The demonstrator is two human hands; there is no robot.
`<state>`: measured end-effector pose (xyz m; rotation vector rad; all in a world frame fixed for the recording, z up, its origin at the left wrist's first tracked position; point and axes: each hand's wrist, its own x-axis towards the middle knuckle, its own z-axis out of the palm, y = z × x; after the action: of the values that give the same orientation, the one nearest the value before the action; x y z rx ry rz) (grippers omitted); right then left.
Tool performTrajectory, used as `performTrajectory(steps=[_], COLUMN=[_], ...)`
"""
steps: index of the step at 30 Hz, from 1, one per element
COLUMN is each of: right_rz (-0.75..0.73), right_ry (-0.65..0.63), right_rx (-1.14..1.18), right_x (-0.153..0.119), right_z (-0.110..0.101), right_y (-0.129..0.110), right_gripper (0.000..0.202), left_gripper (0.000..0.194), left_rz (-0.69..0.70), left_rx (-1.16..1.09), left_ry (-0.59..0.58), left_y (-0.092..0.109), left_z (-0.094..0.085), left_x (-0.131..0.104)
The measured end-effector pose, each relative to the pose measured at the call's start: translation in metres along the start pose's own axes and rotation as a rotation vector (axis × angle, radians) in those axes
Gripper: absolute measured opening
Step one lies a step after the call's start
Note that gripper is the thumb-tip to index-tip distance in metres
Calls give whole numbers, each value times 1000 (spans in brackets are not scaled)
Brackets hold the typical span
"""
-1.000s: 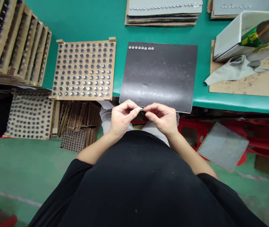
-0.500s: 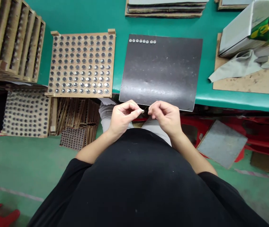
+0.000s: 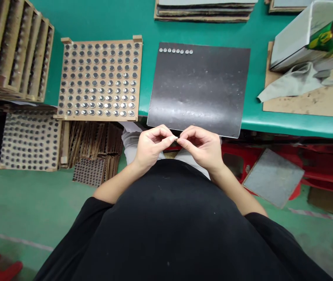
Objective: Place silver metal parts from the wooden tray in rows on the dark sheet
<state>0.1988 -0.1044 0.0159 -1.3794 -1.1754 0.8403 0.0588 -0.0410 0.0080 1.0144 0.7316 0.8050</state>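
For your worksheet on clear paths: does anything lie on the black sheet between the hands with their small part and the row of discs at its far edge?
Nothing visible does. The hands, left and right, pinch the small part at the black sheet's near edge; bare sheet stretches to the discs.

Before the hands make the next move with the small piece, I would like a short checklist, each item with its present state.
1. Small piece pinched between the left hand and the right hand: ok.
2. Which way the piece faces: cannot tell, too small.
3. Black sheet lies flat on the green table, near edge overhanging: ok.
4. Row of small discs sits along the sheet's far left edge, with bare sheet to its right: ok.
5. Cardboard tray with more discs lies beside the sheet, left of it: ok.
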Motion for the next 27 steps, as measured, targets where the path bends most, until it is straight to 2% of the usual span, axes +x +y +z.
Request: performTrajectory(steps=[4,6,9,11,14,17,20,23,27], right_rz=[-108,-55,84,117,66,-49,-125,-51,141], right_ry=[15,38,55,51,66,86,182,256,98], right_rx=[-31,-25,50,92,78,-46,-217,-232,11], right_x=[-2,-3,-3,-1,2,3,2,-1,-4], right_z=[2,3,3,4,5,7,9,11,11], right_y=[5,9,11,10,3,-2,0,5,8], right_gripper=[26,29,39,41,37,36,37,42,49], left_gripper=[23,23,23,24,23,23,24,25,25], left_rz=[-121,-150,-128,-109,-79,-65,-78,-81,-59], left_rx=[-109,-134,-116,-96,-85,-79,-80,-89,-86], left_ry=[-30,-25,-16,-24,-41,-53,-68,-52,1], left_y=[3,4,5,4,3,4,4,4,1], left_z=[1,1,1,1,1,1,0,0,0], left_x=[0,0,0,0,-2,-3,-4,-4,-3])
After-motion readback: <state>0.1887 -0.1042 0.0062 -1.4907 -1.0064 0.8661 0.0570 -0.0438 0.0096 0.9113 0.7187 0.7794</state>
